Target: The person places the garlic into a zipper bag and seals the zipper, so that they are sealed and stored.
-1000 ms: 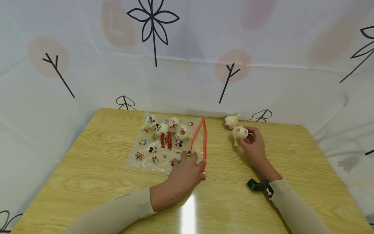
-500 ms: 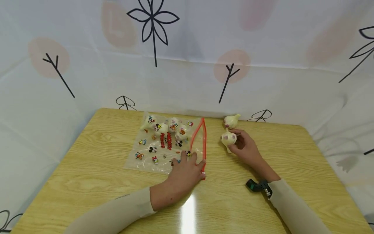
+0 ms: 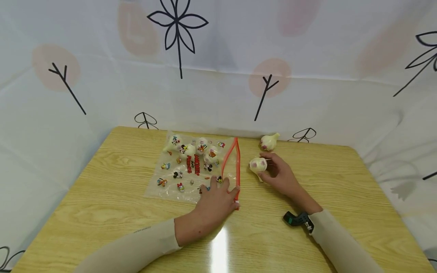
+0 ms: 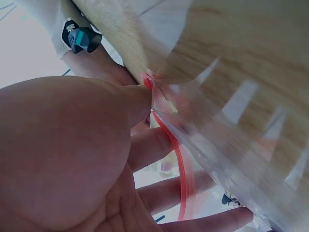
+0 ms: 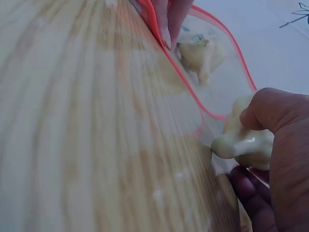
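Observation:
My left hand [image 3: 216,203] rests with spread fingers on a clear zip bag [image 3: 186,191] with cartoon prints, near its red zip edge [image 3: 238,167]. In the left wrist view the straight fingers lie against the plastic, and the thumb is at the red strip. The mouth of the bag gapes toward the right. Several garlic bulbs [image 3: 212,154] show through the plastic. To the right of the mouth, my right hand [image 3: 281,176] pinches another garlic bulb [image 3: 257,164] between thumb and fingers, its stem [image 5: 224,146] pointing at the bag in the right wrist view.
One more garlic bulb [image 3: 268,142] lies at the back of the wooden table [image 3: 341,182], behind the right hand. A white patterned cloth [image 3: 218,94] hangs along the table's back edge. A dark device [image 3: 296,220] is strapped at the right wrist.
My right hand has moved left and slightly nearer with the garlic bulb, away from the bulb at the back and toward the bag's mouth. My left hand has stayed in place.

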The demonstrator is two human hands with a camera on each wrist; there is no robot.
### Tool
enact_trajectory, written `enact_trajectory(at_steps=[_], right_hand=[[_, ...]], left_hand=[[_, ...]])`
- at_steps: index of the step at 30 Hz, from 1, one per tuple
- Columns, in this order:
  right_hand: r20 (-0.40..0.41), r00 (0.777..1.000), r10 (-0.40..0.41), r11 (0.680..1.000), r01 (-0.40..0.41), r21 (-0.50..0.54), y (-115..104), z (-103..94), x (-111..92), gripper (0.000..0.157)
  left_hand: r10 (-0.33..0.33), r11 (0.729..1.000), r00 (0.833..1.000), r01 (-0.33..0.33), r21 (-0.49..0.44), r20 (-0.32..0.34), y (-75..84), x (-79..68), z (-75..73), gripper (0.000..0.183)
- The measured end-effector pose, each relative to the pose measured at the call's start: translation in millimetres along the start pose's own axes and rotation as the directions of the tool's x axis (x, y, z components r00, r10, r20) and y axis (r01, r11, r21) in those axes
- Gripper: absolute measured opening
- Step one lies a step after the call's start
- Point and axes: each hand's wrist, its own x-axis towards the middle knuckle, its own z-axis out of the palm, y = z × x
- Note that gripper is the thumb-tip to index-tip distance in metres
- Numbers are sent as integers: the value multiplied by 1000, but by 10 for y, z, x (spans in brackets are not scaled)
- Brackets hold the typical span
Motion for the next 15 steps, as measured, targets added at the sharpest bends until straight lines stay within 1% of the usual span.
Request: enact_trajectory(at_steps=[3,7,12,15], right_hand=[[13,1000,-19,999,19,-41,-19,48,13,63],[40,999,-26,997,29,-65,-63,117,54,62],[64,998,-28,995,33,-89,-75,192,122,60],[69,997,-31,996,37,-84,-70,236,165,60]], left_hand=[[-3,1000,1000,3,-5,8,4,5,13,53],[4,1000,1000,-4,11,4,0,7,19,53],[7,1000,1000,-7,15,-1,-6,10,14,54],[11,1000,1000,-11,22,-9,-7,12,7,53]])
